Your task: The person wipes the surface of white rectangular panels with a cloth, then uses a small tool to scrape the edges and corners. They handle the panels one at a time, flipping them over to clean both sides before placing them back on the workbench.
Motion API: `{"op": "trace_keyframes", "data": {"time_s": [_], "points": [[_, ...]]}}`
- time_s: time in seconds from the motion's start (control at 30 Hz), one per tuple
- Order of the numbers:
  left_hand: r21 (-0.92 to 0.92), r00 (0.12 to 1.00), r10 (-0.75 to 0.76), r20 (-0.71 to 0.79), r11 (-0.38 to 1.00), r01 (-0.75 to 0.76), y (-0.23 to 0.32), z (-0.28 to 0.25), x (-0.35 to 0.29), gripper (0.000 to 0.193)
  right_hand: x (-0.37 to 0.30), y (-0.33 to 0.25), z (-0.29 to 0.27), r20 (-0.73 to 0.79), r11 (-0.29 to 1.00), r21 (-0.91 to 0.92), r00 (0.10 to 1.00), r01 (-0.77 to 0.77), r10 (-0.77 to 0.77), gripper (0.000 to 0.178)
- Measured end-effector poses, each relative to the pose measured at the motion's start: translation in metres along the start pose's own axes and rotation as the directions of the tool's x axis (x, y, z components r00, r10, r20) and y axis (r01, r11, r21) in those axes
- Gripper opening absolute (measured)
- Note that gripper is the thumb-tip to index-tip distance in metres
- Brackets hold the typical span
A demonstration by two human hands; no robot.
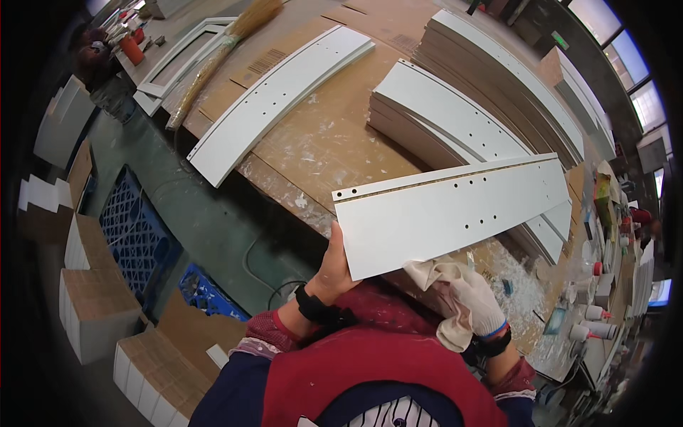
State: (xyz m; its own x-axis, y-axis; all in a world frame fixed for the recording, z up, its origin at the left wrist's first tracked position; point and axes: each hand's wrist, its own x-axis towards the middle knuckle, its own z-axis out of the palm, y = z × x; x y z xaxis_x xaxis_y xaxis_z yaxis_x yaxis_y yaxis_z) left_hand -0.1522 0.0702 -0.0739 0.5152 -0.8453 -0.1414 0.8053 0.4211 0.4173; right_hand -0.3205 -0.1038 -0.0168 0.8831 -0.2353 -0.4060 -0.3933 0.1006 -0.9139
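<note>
A long white panel (427, 220) with drilled holes and a groove along its far edge lies tilted in front of me. My bare left hand (334, 267) is closed on its left end, the thumb along the end edge. At the near edge, my right hand (481, 304), in a white knitted glove, is closed on a crumpled off-white cloth (430, 274) that touches the panel. The panel's right part overlaps a stack of similar white panels (455, 117). Farther left, more white drilled panels (277, 99) lie on the cardboard-covered bench (327, 142).
A taller panel stack (505, 71) stands at the back right. White bottles with red tips (594, 313) crowd the right side. A straw broom (235, 35) lies at the bench's far left. Blue plastic pallets (139, 228) and stacked panels (99, 306) occupy the left floor. Another person (107, 71) stands far left.
</note>
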Motion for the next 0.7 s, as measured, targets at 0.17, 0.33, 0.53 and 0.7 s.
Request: {"op": "trace_keyframes", "data": {"time_s": [0.17, 0.33, 0.53, 0.7], "points": [[0.289, 0.963, 0.222, 0.151, 0.922, -0.258, 0.009, -0.025, -0.005, 0.095, 0.042, 0.013, 0.003, 0.038, 0.842, 0.539, 0.998, 0.024, -0.053, 0.032], [0.938, 0.898, 0.286, 0.335, -0.015, -0.345, 0.077, -0.032, -0.023, 0.111, 0.052, 0.011, 0.002, 0.076, 0.823, 0.566, 0.992, 0.041, -0.102, 0.043], [0.343, 0.681, -0.064, 0.729, -0.827, -0.445, 0.094, 0.010, 0.015, 0.054, 0.048, 0.008, 0.005, 0.075, 0.820, 0.568, 0.987, 0.073, -0.140, 0.054], [0.406, 0.637, -0.122, 0.761, -0.676, -0.615, 0.080, 0.019, 0.022, 0.030, 0.032, 0.003, -0.016, 0.074, 0.916, 0.382, 0.984, 0.121, -0.161, 0.054]]}}
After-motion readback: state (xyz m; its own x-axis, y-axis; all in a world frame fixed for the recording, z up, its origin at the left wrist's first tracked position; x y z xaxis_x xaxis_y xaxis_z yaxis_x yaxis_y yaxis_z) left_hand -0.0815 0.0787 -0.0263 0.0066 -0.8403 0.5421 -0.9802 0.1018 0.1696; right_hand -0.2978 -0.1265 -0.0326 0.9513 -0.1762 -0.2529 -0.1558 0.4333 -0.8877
